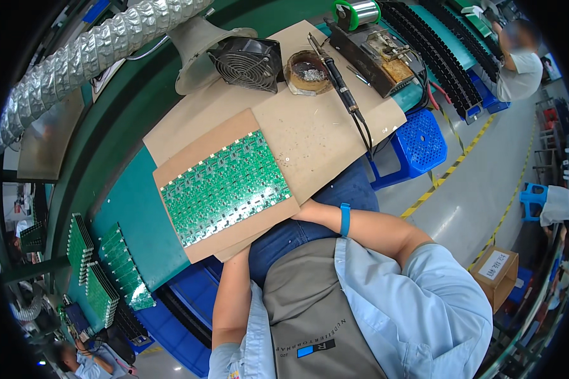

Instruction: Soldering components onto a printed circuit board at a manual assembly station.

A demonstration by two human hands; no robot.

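Observation:
A green circuit board panel (224, 189) with many small components lies on a piece of brown cardboard (237, 131), tilted across the bench in front of me. My left hand (234, 253) is at the cardboard's near edge, its fingers hidden beneath. My right hand (306, 210) meets the cardboard's near right corner, and its fingers are also out of sight. Whether either hand grips the cardboard does not show. Beyond the panel, a soldering iron (336, 76) rests on the larger cardboard sheet (325, 136), its tip pointing away from me.
A black fan (246, 63) and a round tin of solder scraps (308, 73) stand at the back. Behind the iron are a solder spool (363, 12) and a metal soldering unit (382, 57). More board panels (101, 294) stand at left. A blue stool (417, 145) is at right.

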